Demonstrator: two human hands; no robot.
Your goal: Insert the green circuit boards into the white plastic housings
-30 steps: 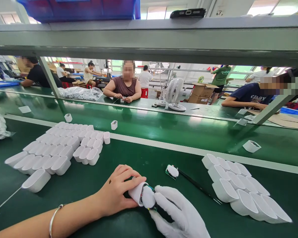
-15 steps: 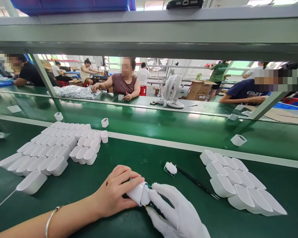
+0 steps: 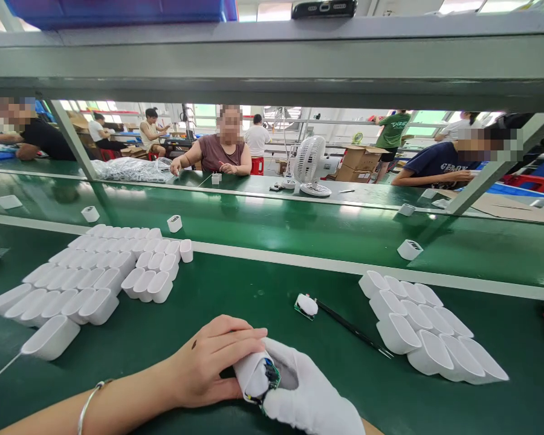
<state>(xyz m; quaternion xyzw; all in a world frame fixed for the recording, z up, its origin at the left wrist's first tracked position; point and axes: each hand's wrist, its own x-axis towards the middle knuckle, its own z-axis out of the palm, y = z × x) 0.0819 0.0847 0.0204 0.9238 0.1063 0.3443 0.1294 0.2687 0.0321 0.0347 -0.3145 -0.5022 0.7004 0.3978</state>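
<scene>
Smooth white plastic is shaped into a rounded cup (image 3: 245,376), clasped by the bare left hand (image 3: 213,360) with fingers curled over it. Just right of that hand, a green circuit board (image 3: 273,376) is seen at the cup's oval mouth, pinched by the right hand (image 3: 299,386) in a soft cloth glove (image 3: 320,402).

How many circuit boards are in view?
2: one circuit board lies beside the tweezers; another is partly inside the white case between the left hand and gloved right hand. Others may be hidden.
</scene>
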